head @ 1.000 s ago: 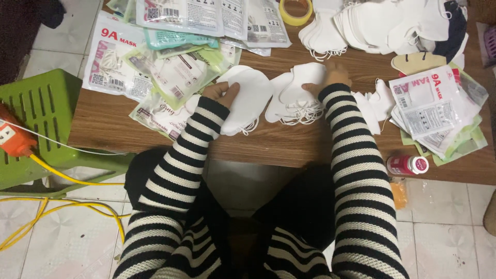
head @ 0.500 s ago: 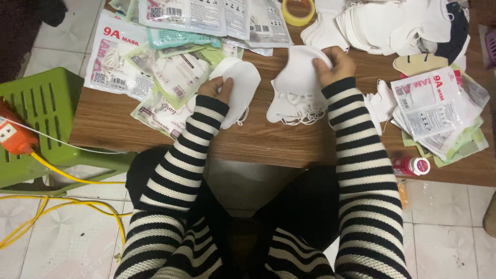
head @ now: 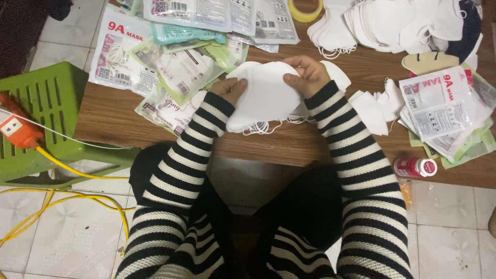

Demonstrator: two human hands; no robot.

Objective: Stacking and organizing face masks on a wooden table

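Both hands have drawn together since the earlier frame. We find the left hand [head: 231, 89] and right hand [head: 308, 74] clamped on opposite edges of one stack of white folded fabric face masks [head: 263, 95], likely to square it, ear loops dangling. Left of the stack lie printed plastic mask packets [head: 170, 67]; right, more white masks [head: 374, 111]. Open wood of the brown table [head: 111, 116] remains toward its near edge.

Two hands, the left hand [head: 230, 89] and the right hand [head: 306, 75], grip one bundle of white masks [head: 263, 95]. Beyond the grip lies one roll of yellow tape [head: 305, 9]. To the right of the grip lies one small red bottle [head: 415, 167]. To its left stand one green stool [head: 46, 111] and one orange power strip [head: 18, 129]. The mask packets and the loose white masks overlap too much to count.
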